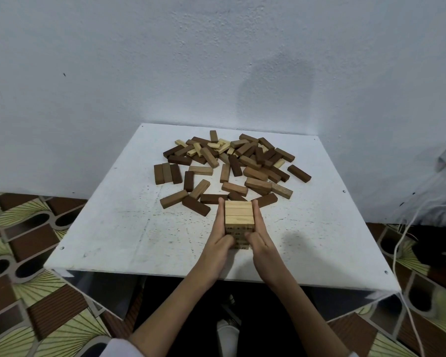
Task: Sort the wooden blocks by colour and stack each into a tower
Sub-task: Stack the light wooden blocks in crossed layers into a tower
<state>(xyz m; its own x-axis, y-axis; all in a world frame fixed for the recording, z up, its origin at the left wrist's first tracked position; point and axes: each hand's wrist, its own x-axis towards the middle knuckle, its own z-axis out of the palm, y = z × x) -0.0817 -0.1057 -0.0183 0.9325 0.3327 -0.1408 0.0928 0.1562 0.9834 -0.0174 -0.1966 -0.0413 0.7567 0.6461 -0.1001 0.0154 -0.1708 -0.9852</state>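
A square white table point(93, 228) carries a loose heap of dark, mid-brown and pale rectangular wooden blocks point(232, 166) at its far side. Nearer, a short tower of pale wooden blocks point(239, 222) stands squeezed between the left hand point(218, 240) and right hand point(262, 238), fingers together, flat against its sides. The blocks look light, stiff, smooth; layers probably slide, so press opposite faces evenly.

The person's forearms are bare from the wrists almost to the elbows. A white sleeve point(119, 347) edge shows on the left arm at the bottom of the view, and a sliver of white cloth on the right arm. Both hands, left point(218, 240) and right point(262, 240), are bare: no rings, watch or gloves.
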